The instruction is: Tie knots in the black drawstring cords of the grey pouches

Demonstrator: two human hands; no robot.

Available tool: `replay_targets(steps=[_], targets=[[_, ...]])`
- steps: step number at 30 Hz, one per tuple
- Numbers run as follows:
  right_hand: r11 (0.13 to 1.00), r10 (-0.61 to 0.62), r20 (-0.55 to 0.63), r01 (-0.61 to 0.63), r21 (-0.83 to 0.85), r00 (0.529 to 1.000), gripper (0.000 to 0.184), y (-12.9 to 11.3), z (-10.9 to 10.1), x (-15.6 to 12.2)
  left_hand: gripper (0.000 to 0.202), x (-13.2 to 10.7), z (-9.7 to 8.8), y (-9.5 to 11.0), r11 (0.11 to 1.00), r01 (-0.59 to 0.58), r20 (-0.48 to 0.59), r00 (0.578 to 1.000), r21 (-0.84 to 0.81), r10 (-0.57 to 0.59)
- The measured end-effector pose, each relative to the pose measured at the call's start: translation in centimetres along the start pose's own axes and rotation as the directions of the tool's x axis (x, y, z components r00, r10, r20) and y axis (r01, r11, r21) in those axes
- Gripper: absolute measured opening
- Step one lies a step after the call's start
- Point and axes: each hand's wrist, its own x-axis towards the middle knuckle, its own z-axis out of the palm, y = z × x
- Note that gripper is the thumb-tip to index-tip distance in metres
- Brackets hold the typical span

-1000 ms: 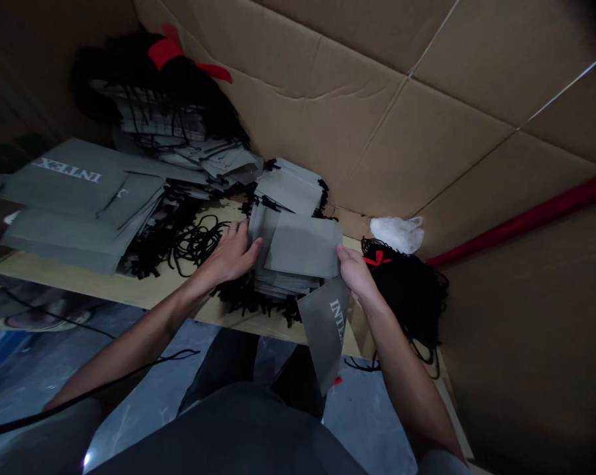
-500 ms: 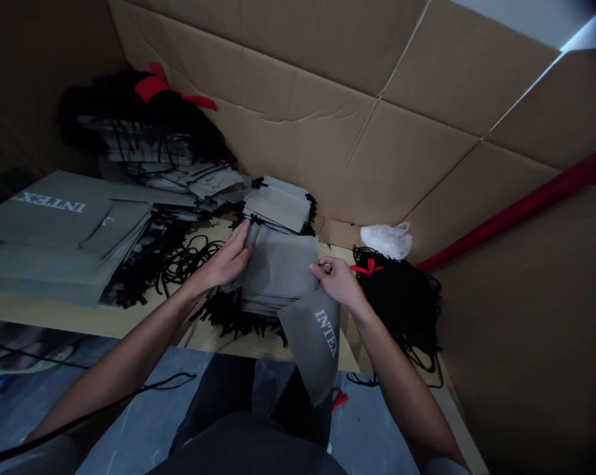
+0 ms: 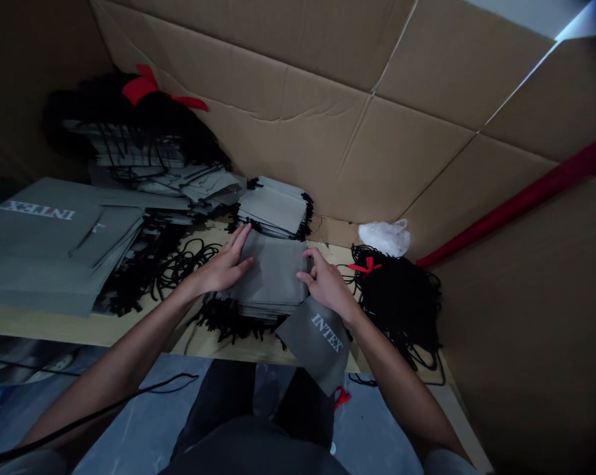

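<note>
Our left hand (image 3: 223, 267) lies open and flat, fingers spread on the left of a stack of grey drawstring pouches (image 3: 271, 277) between our hands. Our right hand (image 3: 327, 285) is half curled against the stack's right edge; we cannot tell if it pinches anything. One INTEX pouch (image 3: 318, 343) juts out just below the right hand, a second stack (image 3: 273, 206) sits beyond the hands, and one black cord bundle (image 3: 399, 307) with one red tie (image 3: 366, 265) lies right of them

Wooden table (image 3: 75, 324) lies open along the front edge. Black cords (image 3: 399, 303) crowd the right hand (image 3: 327, 287); a cardboard wall (image 3: 288, 138) stands behind.
</note>
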Motion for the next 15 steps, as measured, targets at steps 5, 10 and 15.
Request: replay_targets(steps=[5,10,15], targets=[[1.000,-0.019,0.111,0.016,0.020,0.994,0.036,0.3,-0.3,0.5,0.083,-0.5,0.1,-0.3,0.995,0.071,0.008,0.997,0.070,-0.072],[0.997,0.013,0.184,-0.028,0.076,0.983,0.036,1.1,-0.2,1.3,0.080,-0.6,0.1,0.0,0.991,0.093,0.015,0.995,0.092,-0.095],[0.986,-0.012,0.264,-0.033,0.165,0.965,0.035,1.2,-1.3,1.4,0.077,-0.6,-0.8,1.1,0.996,0.078,-0.031,0.997,0.043,-0.077]])
